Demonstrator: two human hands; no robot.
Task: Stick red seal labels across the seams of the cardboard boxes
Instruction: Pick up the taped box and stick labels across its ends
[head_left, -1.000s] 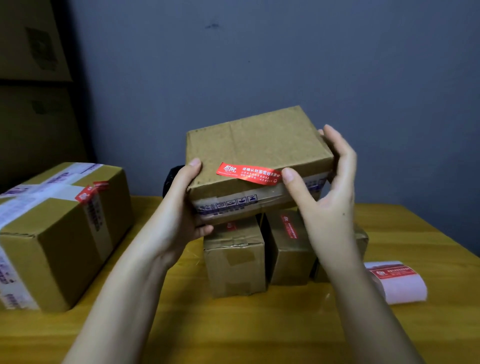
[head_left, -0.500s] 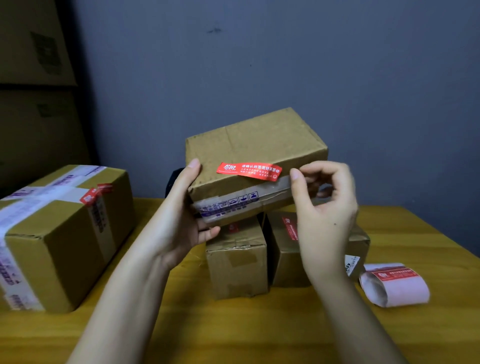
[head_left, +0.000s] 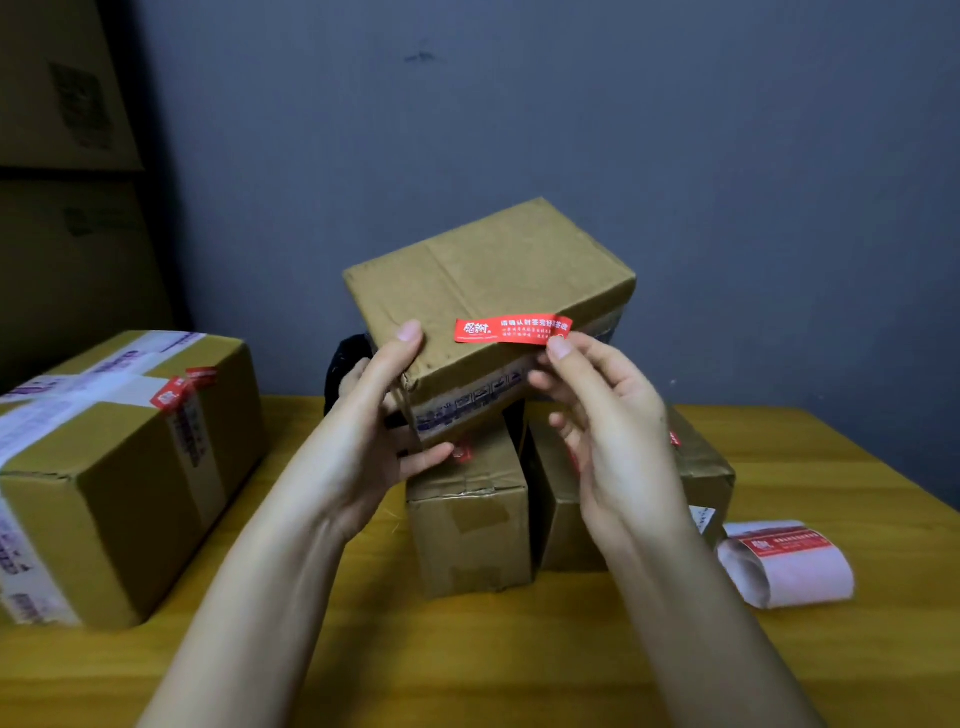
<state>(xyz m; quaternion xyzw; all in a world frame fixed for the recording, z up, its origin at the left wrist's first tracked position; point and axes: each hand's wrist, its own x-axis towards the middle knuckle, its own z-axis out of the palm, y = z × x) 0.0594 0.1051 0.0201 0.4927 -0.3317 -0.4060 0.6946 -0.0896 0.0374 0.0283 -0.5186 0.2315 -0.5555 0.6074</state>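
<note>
Red against the brown card, the seal label (head_left: 511, 328) is now pinched at its right end between thumb and forefinger of the right hand (head_left: 605, 415), which half a second ago was curled beside the box. The held box (head_left: 483, 317) has been tipped further and is gripped at its left corner by the left hand (head_left: 374, 415). The label's free end is judged ready to be folded over the edge.

Behind the held box (head_left: 488, 291) a dark object (head_left: 345, 364) shows only partly; I cannot tell what it is. The small print on the red label (head_left: 511, 328) is too fine to read. Left of the held box, the big box (head_left: 119, 467) is cut by the picture's edge.
</note>
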